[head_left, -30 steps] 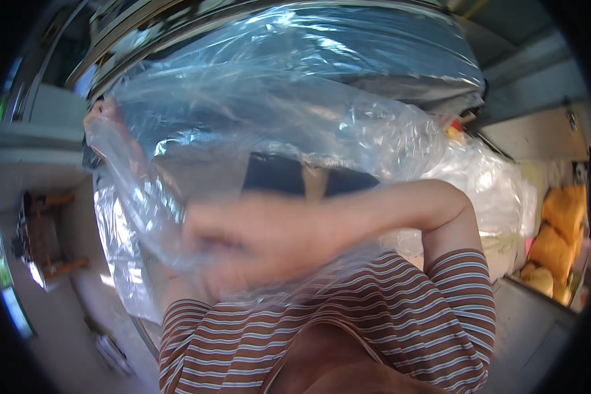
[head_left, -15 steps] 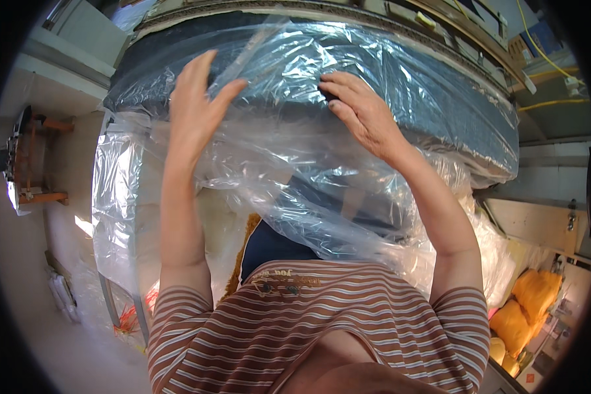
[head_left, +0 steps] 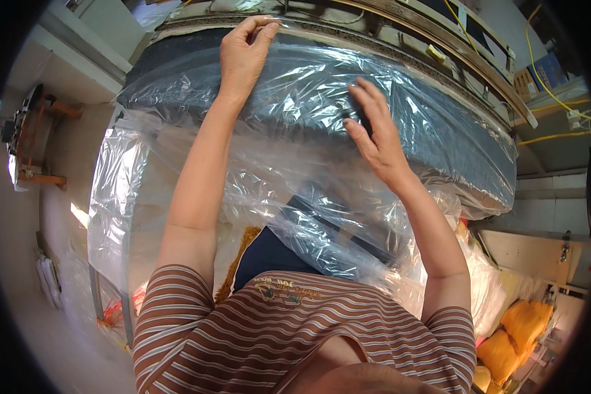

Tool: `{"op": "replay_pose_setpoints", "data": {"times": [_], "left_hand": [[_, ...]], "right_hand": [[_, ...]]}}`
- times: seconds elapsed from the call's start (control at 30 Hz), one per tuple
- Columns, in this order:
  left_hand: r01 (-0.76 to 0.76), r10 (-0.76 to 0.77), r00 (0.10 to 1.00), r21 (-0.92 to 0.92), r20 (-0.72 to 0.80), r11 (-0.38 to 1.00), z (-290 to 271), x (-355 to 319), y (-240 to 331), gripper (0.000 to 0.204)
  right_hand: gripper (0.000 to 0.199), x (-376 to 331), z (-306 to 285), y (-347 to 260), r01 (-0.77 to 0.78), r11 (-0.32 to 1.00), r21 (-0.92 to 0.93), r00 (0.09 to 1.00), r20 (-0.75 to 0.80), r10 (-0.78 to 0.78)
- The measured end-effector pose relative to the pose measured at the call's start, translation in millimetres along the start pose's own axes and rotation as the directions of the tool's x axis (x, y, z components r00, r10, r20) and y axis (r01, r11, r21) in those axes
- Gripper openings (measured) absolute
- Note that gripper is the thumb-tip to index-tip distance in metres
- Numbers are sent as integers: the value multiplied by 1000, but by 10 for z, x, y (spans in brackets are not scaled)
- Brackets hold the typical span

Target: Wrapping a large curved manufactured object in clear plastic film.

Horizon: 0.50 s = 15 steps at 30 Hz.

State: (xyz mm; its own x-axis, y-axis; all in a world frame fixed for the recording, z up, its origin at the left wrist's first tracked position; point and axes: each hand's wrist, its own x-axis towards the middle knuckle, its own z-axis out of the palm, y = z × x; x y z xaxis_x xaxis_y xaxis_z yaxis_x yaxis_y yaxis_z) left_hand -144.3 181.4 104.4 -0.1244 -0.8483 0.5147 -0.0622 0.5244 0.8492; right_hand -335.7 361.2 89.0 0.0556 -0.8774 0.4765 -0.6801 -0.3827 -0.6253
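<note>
Glare and creases obscure how many layers the clear plastic film [head_left: 315,72] has; it covers the dark bench [head_left: 180,49] and drapes toward the person's lap. At the far edge, the left hand's [head_left: 246,58] thumb and forefinger nearly meet; whether they pinch film, I cannot tell. The right hand [head_left: 376,134], slightly blurred, spreads loosely over the film, its contact unclear.

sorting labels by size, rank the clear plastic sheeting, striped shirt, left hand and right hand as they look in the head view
1. clear plastic sheeting
2. striped shirt
3. left hand and right hand, too alike to rank
</note>
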Motion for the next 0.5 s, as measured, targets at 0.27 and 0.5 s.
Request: {"op": "replay_pose_setpoints", "data": {"times": [0.27,0.5], "left_hand": [[-146,146,983,7,-114,989,-408,-135,291,7],[77,45,875,230,-482,970,-1531,-659,-317,8]], "right_hand": [[43,473,55,-83,-322,879,352,868,480,126],[21,67,-724,319,-802,415,430,584,712,390]]}}
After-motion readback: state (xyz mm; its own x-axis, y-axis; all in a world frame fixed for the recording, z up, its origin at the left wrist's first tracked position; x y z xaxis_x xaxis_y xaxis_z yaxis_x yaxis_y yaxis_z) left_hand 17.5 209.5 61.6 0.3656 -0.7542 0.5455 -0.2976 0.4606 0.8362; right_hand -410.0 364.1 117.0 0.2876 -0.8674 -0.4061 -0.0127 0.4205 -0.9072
